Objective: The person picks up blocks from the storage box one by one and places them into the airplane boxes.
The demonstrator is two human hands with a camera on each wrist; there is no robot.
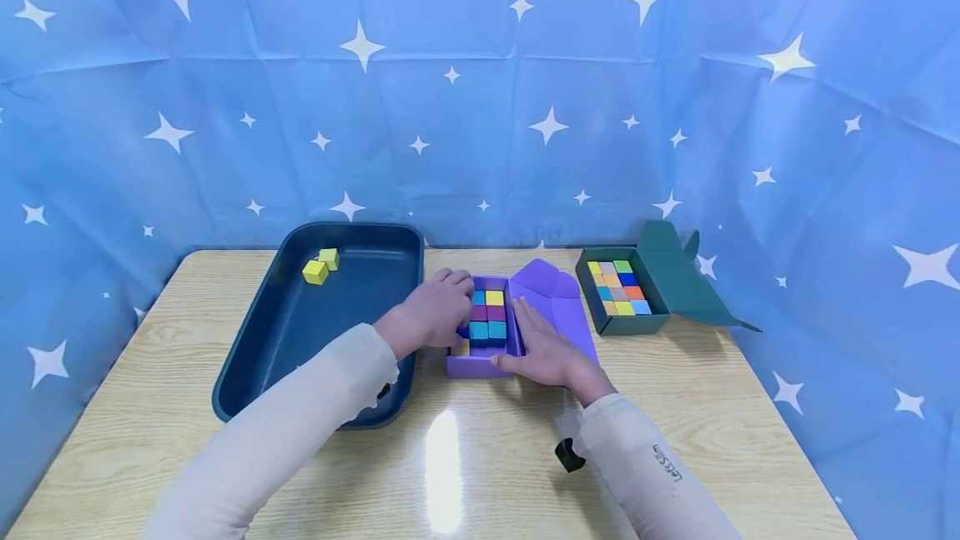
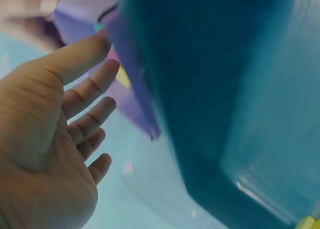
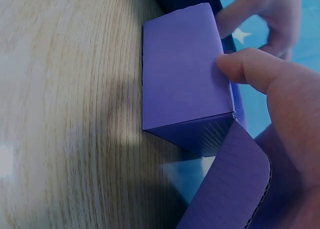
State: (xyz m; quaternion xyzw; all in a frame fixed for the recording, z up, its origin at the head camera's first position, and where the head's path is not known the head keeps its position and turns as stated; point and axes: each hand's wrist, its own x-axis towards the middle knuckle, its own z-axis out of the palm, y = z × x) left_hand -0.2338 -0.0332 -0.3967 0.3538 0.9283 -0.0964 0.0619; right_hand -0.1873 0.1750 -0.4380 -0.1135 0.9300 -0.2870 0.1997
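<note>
An open purple cardboard box (image 1: 474, 368) stands mid-table, with rows of teal, purple and yellow cubes (image 1: 487, 312) inside. My left hand (image 1: 438, 311) reaches over its left side and hides part of the contents. In the left wrist view its fingers (image 2: 87, 96) are loosely bent, the thumb and index fingertips at the box; no cube shows between them. Along the right wall lies my right hand (image 1: 543, 352), fingers extended. Its thumb (image 3: 240, 64) touches the top edge of the near wall in the right wrist view. The purple lid (image 1: 576, 327) is folded out to the right.
Left of the box is a dark blue tray (image 1: 337, 357), two yellow cubes (image 1: 315, 272) in its far left corner. An open dark green box (image 1: 632, 325) filled with coloured cubes stands at the right, its lid (image 1: 678, 282) spread rightward. A starry blue cloth (image 1: 480, 107) hangs behind the table.
</note>
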